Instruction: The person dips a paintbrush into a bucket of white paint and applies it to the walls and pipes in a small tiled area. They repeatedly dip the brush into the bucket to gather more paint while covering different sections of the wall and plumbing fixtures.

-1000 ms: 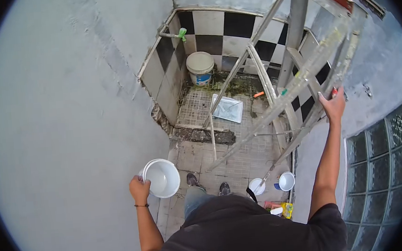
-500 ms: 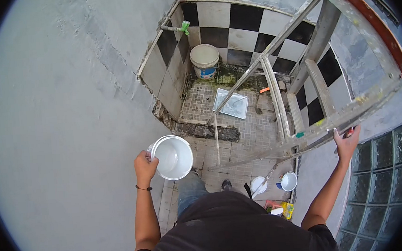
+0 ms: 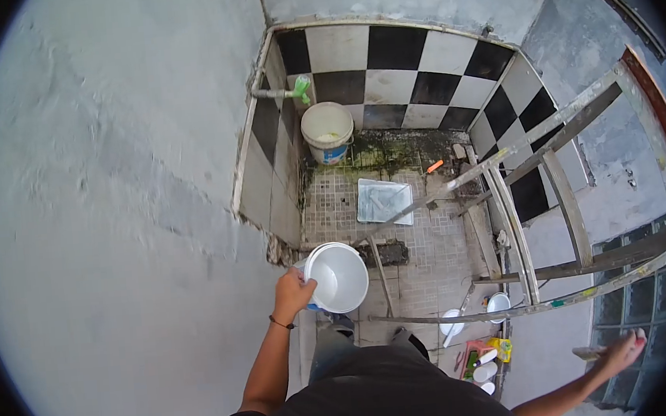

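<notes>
My left hand (image 3: 296, 291) grips the rim of a white bucket (image 3: 339, 279), which is tilted with its open mouth facing up and shows a bare white inside. Off to the lower right, my right hand (image 3: 624, 351) is held in front of the glass-block window, apart from the ladder. Its fingers look curled, and a small flat pale piece (image 3: 588, 353) shows beside it; what the hand holds cannot be made out. The paint-spotted metal ladder (image 3: 513, 233) leans across the right side, above that hand.
A paint tray (image 3: 385, 201) lies on the tiled floor. Behind it stand a larger bucket (image 3: 327, 134) under a green tap (image 3: 302, 90) and an orange-handled tool (image 3: 434, 166). Small white tubs (image 3: 499, 307) and a pink basket (image 3: 474, 357) with containers are near my feet. Broken low curb ahead.
My right hand has come off the ladder and moved down and right. The ladder sits lower and farther right in view. My left hand and the white bucket appear farther right and slightly lower.
</notes>
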